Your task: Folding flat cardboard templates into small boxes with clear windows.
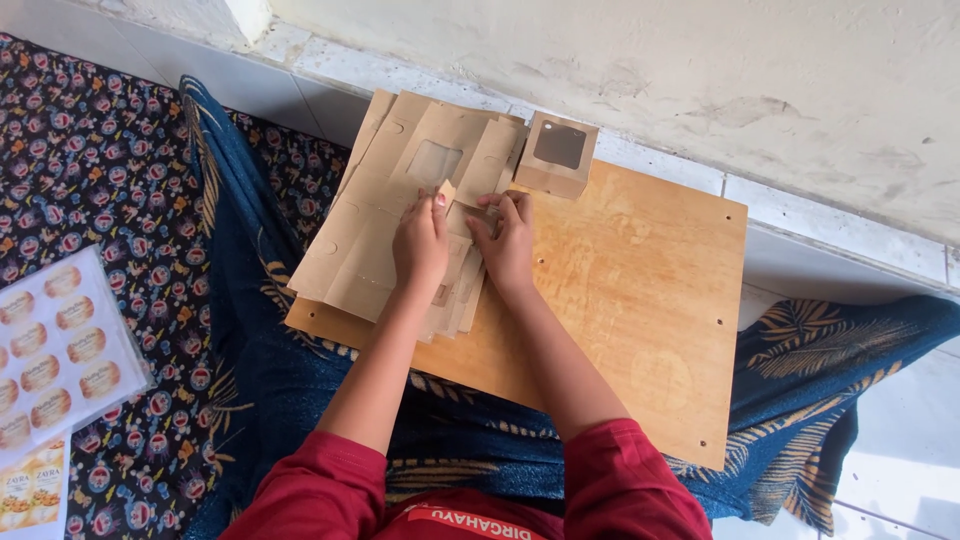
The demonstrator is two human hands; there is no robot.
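A stack of flat brown cardboard box blanks (pixel 385 215), each with a clear window cut-out, lies on the left part of a wooden board (pixel 640 290). My left hand (pixel 420 245) rests on the top blank and pinches a small cardboard flap (pixel 445 192) upward. My right hand (pixel 508 240) presses on the same blank just right of it, fingers curled over a fold. One assembled small brown box (pixel 557 155) with a dark window stands at the board's far edge, just beyond my right hand.
The board rests on a blue patterned cloth (pixel 260 330) over my lap. A sheet of round stickers (pixel 55 350) lies at the left on a dark printed mat (pixel 90 160). A pale wall and tiled ledge (pixel 700 80) run behind the board.
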